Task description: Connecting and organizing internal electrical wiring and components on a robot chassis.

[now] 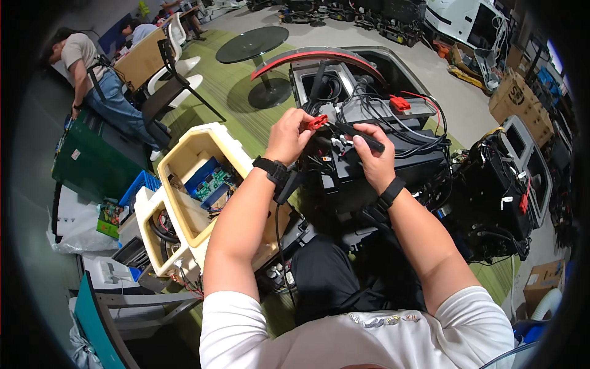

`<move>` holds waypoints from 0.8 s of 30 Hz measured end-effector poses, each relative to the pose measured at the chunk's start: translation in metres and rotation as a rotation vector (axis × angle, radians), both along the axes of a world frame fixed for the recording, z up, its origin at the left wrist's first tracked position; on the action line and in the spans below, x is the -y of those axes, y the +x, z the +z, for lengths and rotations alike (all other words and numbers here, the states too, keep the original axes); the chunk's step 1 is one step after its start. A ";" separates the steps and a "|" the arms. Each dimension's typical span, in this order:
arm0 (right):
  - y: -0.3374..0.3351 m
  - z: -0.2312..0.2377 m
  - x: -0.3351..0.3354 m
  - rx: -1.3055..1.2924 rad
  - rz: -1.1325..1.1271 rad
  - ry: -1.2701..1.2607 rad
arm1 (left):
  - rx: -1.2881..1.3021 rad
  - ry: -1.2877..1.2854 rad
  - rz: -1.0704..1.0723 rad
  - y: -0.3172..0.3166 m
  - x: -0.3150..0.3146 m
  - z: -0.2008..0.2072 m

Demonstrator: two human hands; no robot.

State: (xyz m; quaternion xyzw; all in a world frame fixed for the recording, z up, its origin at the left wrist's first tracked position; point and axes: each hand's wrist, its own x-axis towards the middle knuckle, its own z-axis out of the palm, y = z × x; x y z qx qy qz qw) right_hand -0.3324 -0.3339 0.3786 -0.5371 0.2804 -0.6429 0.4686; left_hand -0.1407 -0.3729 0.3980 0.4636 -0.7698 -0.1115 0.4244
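My left hand (286, 135) pinches a small red plug connector (318, 122) between thumb and fingers. In my right hand (377, 157) is a slim black-handled tool (370, 140), shaped like a screwdriver. Its narrow end points left toward the connector; I cannot tell whether they touch. Both hands are above an opened machine (381, 169) with a dark body and bundles of black cables (402, 136). A second red connector (400, 103) lies on the machine beyond my right hand. Small white-tagged wires (342, 145) show between my hands.
A cream housing (184, 227) with a green circuit board (212, 184) stands at my left. Another opened machine (491, 184) is at my right. Beyond are a round dark table (252, 44), a black chair (169, 92) and a person (92, 80) bending over a green box (92, 150).
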 end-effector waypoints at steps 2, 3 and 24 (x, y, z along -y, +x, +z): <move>-0.002 -0.002 0.002 -0.024 -0.014 -0.004 | -0.009 0.010 0.011 -0.001 0.000 0.000; -0.002 -0.003 0.003 -0.048 -0.026 -0.012 | -0.006 0.003 0.006 -0.001 0.000 0.000; -0.006 -0.003 0.002 -0.099 0.004 -0.020 | 0.103 -0.155 -0.006 -0.002 -0.004 0.001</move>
